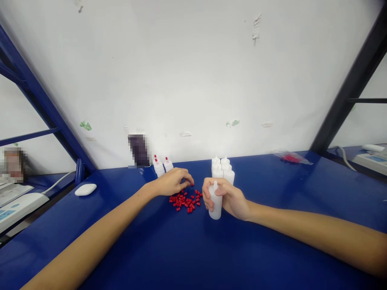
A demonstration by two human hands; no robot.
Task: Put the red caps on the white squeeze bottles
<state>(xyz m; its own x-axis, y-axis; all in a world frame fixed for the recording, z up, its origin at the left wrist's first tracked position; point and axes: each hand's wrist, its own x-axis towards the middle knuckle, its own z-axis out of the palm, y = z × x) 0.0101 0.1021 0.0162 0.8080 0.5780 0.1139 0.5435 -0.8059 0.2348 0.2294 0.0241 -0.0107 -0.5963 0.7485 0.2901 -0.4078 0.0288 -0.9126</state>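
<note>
My right hand (234, 199) is wrapped round a white squeeze bottle (215, 211), which is upright with its pointed nozzle bare. To its left, my left hand (173, 181) is closed in a pinch at a small red cap (192, 185), just above the table. Below those fingers lies a loose pile of red caps (183, 200). Several white bottles (229, 175) with bare nozzles stand grouped behind my right hand. Behind my left hand, white bottles (159, 167) with red tips stand partly hidden by it.
The blue table (169, 249) meets a white wall. A clear bag of red pieces (292, 158) lies at the back right, a white rounded object (86, 189) at the left. A blurred dark object (140, 150) leans against the wall. Metal frame posts (45, 88) rise at both sides.
</note>
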